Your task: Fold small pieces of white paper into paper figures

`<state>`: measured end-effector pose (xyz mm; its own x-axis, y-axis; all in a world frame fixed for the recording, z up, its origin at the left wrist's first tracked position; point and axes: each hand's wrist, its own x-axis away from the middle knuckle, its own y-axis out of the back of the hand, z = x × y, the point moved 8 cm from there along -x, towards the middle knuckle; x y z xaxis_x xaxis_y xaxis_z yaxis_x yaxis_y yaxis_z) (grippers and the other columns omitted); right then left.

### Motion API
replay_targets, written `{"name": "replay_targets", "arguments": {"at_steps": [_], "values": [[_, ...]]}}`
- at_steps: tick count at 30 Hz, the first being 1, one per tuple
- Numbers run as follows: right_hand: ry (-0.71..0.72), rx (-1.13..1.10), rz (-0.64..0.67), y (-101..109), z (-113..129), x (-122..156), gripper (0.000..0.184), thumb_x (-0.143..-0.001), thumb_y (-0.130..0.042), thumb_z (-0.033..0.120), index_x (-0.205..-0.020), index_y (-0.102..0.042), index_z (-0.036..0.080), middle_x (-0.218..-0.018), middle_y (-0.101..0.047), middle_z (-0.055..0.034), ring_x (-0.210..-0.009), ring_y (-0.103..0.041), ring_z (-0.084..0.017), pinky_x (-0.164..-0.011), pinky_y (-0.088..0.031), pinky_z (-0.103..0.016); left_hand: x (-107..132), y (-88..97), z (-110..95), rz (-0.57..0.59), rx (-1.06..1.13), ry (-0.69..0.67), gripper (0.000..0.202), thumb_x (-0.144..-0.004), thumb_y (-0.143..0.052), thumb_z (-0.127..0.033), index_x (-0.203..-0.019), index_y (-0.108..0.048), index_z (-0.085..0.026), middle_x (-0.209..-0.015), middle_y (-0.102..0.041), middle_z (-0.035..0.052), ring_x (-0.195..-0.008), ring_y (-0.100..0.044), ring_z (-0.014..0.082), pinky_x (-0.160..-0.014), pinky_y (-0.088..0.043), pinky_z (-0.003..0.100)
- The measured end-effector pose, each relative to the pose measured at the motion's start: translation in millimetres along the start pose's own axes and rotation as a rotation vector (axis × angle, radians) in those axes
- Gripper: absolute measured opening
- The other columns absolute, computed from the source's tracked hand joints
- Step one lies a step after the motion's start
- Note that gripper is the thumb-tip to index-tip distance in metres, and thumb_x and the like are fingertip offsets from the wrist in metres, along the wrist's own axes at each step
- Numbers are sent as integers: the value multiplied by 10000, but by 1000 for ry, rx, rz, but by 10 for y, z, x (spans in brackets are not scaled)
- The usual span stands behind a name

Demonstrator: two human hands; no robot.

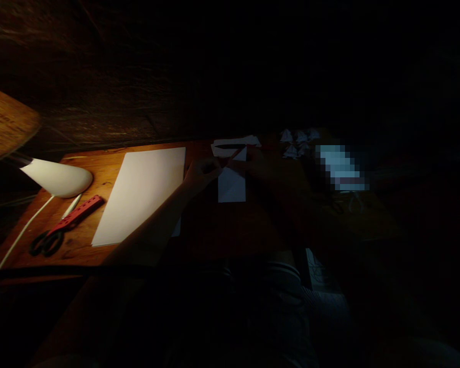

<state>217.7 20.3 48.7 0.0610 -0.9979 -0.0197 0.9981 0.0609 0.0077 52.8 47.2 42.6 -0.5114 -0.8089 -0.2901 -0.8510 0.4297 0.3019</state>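
In dim light at the middle of the wooden table, a small white sheet of paper [232,187] is between my two hands. My left hand [202,174] has its fingers closed at the paper's upper left edge. On the other side my right hand [255,162], mostly in shadow, pinches the upper right part, where a corner of the paper stands up. Behind them lie more white paper pieces [219,150] with a dark, narrow object [230,146] on top. A stack of larger white sheets [145,194] lies left of my left hand, partly behind my forearm.
At the left stand a lit lamp with a white base [61,179] and its cord [23,232]. Beside it lie scissors with black handles [51,243] and a red perforated strip [82,210]. Several folded paper shapes [299,139] sit back right, near a bright pixelated patch [341,166].
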Motion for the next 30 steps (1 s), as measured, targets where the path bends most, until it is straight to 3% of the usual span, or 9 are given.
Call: {"name": "replay_targets", "arguments": {"at_steps": [4, 8, 15, 22, 30], "values": [[36, 33, -17, 1, 85, 26, 154, -753, -859, 146, -827, -727, 175, -843, -758, -46, -835, -708, -222, -777, -604, -378, 12, 19, -10, -41, -17, 14, 195, -815, -755, -324, -714, -669, -181, -690, -642, -4, -668, -561, 131, -637, -428, 260], [42, 90, 5, -23, 67, 26, 169, -768, -842, 139, -737, -681, 180, -753, -727, -24, -762, -682, -200, -688, -565, -328, 4, -18, -6, -6, -58, -1, 210, -809, -772, -344, -721, -676, -180, -716, -653, 0, -694, -569, 131, -649, -433, 257], [85, 65, 49, -59, 6, -49, 251, -735, -919, 317, -727, -697, 200, -752, -724, -34, -777, -663, -202, -683, -540, -311, -8, -22, 1, 10, -66, -26, 300, -788, -765, -376, -629, -596, -187, -630, -543, -25, -627, -479, 114, -609, -362, 265], [97, 21, -105, 150, -29, -96, 327, -818, -830, 368, -621, -632, 200, -669, -609, 20, -685, -554, -130, -658, -458, -267, -1, 7, -77, -40, -35, -27, 334, -792, -749, -416, -617, -560, -203, -640, -537, -25, -634, -474, 124, -621, -373, 280], [44, -69, -147, 159, -68, -86, 339, -771, -857, 390, -624, -607, 215, -674, -607, 12, -679, -544, -141, -658, -471, -282, -23, 15, -19, -76, -13, 1, 336, -765, -749, -397, -587, -539, -204, -596, -516, -29, -596, -457, 119, -576, -343, 272]]}}
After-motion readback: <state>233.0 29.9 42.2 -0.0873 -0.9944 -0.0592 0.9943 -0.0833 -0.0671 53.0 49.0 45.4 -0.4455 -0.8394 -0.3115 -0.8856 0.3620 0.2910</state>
